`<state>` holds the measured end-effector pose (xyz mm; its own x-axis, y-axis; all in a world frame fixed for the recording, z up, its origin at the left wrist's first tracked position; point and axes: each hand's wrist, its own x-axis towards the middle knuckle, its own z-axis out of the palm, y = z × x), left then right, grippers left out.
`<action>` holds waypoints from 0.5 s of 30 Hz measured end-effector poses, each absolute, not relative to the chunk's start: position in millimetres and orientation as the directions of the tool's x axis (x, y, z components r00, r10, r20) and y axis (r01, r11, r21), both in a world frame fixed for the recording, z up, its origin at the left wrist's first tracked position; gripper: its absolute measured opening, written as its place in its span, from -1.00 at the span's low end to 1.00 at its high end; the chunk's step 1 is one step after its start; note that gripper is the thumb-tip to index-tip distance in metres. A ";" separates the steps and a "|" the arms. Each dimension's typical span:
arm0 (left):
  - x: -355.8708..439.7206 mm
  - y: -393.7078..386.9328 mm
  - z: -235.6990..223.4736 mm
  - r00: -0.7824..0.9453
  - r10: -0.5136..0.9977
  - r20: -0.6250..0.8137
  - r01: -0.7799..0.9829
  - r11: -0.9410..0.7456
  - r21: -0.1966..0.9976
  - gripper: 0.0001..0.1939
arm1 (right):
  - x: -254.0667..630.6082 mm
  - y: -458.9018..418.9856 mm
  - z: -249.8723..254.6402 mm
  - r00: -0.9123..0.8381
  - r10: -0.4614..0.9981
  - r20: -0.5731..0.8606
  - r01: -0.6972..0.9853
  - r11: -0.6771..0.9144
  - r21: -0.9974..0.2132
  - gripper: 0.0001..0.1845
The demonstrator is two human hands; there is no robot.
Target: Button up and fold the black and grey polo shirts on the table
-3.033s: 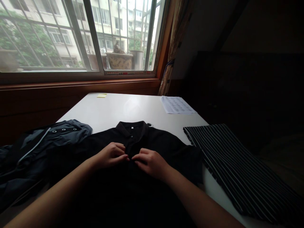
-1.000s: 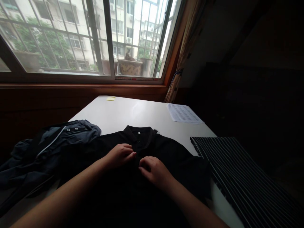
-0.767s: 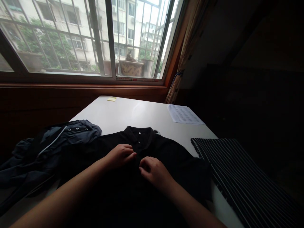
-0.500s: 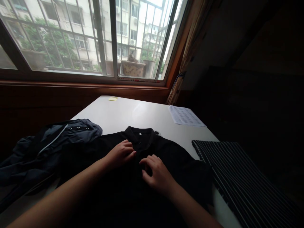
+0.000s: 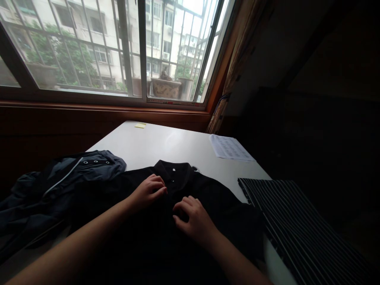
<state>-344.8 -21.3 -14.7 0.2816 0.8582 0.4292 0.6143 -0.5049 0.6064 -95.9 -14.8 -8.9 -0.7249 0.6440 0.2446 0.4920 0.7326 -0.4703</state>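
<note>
A black polo shirt [image 5: 213, 194] lies spread front side up, its collar toward the window and a small white label inside the neck. My left hand [image 5: 148, 190] rests on its upper front below the collar, fingers loosely bent and thumb apart. Just right of the button placket, my right hand [image 5: 192, 217] curves over the cloth with a gap between thumb and forefinger. No lifted fold shows in either hand. The lower shirt is too dark to make out.
A white table [image 5: 172, 144] bears the clothes. Left lies a crumpled dark grey-blue garment [image 5: 97, 174] with eyelets; right, a striped dark cloth [image 5: 285, 209] hangs past the edge. Printed papers [image 5: 230, 147] and a yellow sticky note [image 5: 140, 125] lie farther back, near the window [image 5: 142, 51].
The view has shifted slightly. My right thumb and forefinger have come a little closer together. Both hands stay over the shirt's upper front, and the shirt lies as before.
</note>
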 end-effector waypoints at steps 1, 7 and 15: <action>-344.7 -21.1 -15.5 0.285 0.859 0.426 0.617 -0.505 0.604 -0.67 | -96.0 -14.4 -9.0 -0.726 0.644 0.241 0.493 0.732 -0.471 -0.87; -343.6 -20.5 -17.3 0.290 0.865 0.409 0.633 -0.494 0.597 -0.68 | -97.3 -14.2 -10.3 -0.736 0.638 0.228 0.503 0.740 -0.447 -0.91; -343.1 -20.6 -17.1 0.321 0.856 0.405 0.639 -0.511 0.575 -0.68 | -99.1 -15.5 -14.0 -0.741 0.629 0.233 0.479 0.739 -0.474 -0.88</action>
